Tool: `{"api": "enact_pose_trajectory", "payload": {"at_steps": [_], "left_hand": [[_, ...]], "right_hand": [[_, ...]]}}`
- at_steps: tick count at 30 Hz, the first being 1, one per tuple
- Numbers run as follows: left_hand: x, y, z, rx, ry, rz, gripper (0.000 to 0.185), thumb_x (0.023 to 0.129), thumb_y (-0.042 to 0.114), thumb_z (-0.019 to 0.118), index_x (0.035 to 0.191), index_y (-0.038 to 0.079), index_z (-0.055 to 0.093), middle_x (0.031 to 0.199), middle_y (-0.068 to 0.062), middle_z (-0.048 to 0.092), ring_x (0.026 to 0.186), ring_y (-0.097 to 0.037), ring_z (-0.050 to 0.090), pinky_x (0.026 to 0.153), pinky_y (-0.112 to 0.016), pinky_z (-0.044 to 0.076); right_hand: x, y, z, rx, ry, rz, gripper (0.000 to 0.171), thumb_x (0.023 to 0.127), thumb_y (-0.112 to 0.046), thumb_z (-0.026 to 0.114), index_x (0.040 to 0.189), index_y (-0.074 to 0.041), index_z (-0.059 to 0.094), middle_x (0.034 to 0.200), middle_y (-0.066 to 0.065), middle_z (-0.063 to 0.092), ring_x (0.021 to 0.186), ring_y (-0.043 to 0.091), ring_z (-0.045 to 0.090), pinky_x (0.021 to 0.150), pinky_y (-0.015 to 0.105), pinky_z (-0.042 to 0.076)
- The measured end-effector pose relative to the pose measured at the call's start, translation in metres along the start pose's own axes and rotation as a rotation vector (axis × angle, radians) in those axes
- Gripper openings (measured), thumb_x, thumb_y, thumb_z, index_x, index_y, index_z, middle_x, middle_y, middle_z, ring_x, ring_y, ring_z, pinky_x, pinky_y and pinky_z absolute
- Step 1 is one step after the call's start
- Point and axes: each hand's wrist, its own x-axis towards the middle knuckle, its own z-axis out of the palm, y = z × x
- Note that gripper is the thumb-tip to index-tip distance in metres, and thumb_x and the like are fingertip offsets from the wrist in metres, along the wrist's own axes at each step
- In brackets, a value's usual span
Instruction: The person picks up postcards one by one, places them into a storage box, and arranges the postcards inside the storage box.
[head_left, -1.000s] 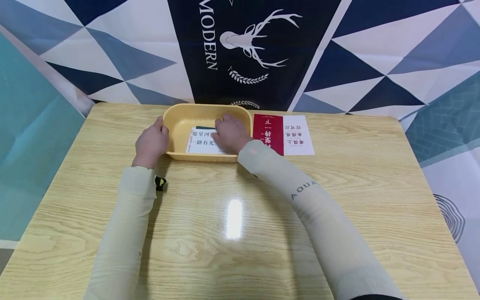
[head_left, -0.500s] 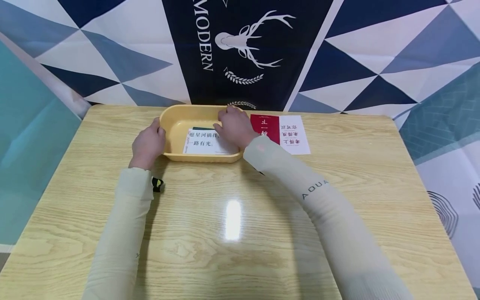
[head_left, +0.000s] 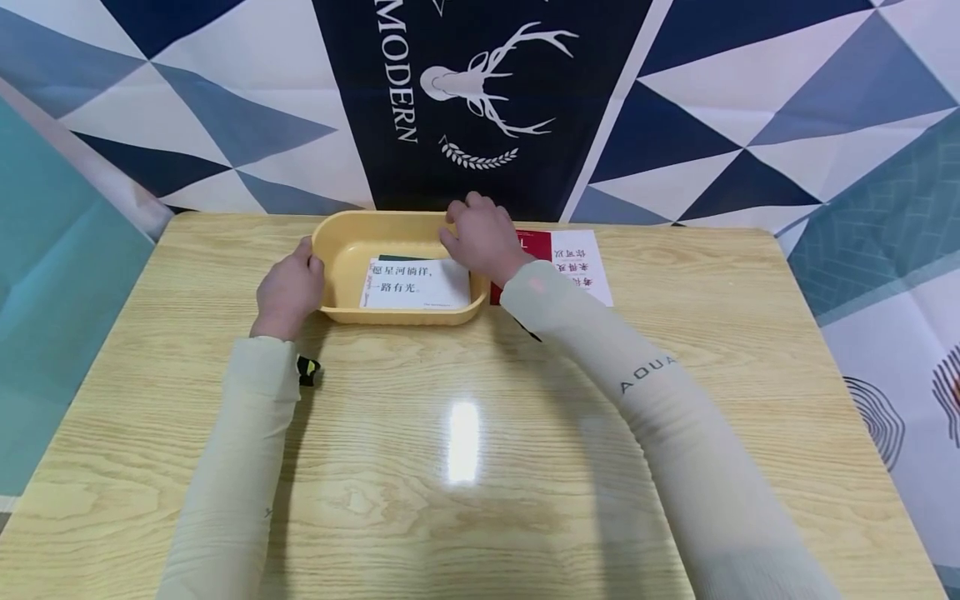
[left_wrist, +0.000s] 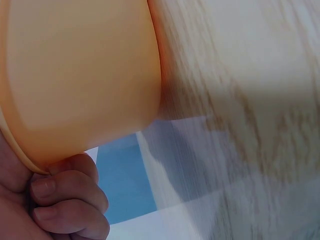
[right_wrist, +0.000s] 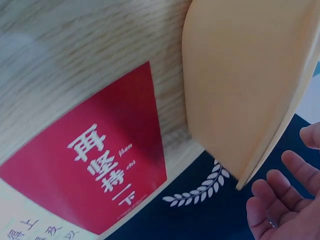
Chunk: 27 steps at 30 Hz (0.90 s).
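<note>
A yellow plastic basin (head_left: 352, 314) stands at the back of the table. Inside it lies a white card (head_left: 427, 287) with black Chinese lettering, over a dark green piece of which a strip shows. My left hand (head_left: 288, 290) grips the basin's left rim; its curled fingers (left_wrist: 70, 200) show at the rim in the left wrist view. Over the basin's right end is my right hand (head_left: 487, 240), holding nothing. The right wrist view shows its loosely bent fingers (right_wrist: 285, 192) apart from the rim.
Right of the basin lie a red card (right_wrist: 115, 155) with white lettering and a white card (head_left: 581, 258), side by side on the wooden table (head_left: 375, 458). A patterned cloth (head_left: 247, 100) hangs behind the table's back edge.
My right hand has left the white card in the basin and moved right and back, up to the basin's right end. The left hand keeps its grip on the left rim.
</note>
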Motion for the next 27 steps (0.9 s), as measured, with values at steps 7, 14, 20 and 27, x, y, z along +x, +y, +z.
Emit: {"api": "enact_pose_trajectory", "payload": {"at_steps": [7,14,20,27], "left_hand": [[0.0,0.001,-0.001,0.004,0.001,0.002,0.054,0.1,0.028,0.018,0.151,0.01,0.017,0.107,-0.03,0.058,0.076,-0.035,0.054,0.061,-0.042,0.042],[0.0,0.001,-0.001,0.009,-0.004,0.01,0.054,0.1,0.027,0.018,0.151,0.008,0.016,0.105,-0.03,0.058,0.074,-0.035,0.053,0.061,-0.042,0.042],[-0.001,0.001,-0.001,0.004,-0.012,0.002,0.054,0.1,0.028,0.018,0.151,0.009,0.015,0.105,-0.029,0.058,0.075,-0.035,0.053,0.062,-0.042,0.042],[-0.001,0.002,-0.002,0.005,-0.019,-0.008,0.054,0.1,0.028,0.018,0.151,0.009,0.015,0.11,-0.03,0.057,0.078,-0.035,0.054,0.063,-0.042,0.042]], "right_hand": [[-0.004,0.013,-0.008,0.027,0.024,0.025,0.041,0.096,-0.04,0.044,0.124,-0.011,0.055,0.113,0.008,0.051,0.103,0.023,0.043,0.094,0.037,0.038],[-0.009,0.032,-0.011,0.031,0.075,0.041,0.039,0.096,-0.039,0.043,0.117,-0.009,0.057,0.109,0.01,0.053,0.099,0.025,0.045,0.091,0.04,0.041],[-0.016,0.052,-0.014,0.067,0.099,0.113,0.039,0.095,-0.037,0.046,0.117,-0.008,0.059,0.112,0.012,0.053,0.1,0.026,0.046,0.093,0.042,0.041],[-0.026,0.074,-0.018,0.084,0.086,0.207,0.041,0.095,-0.036,0.047,0.121,-0.007,0.057,0.118,0.014,0.052,0.104,0.027,0.047,0.097,0.042,0.042]]}}
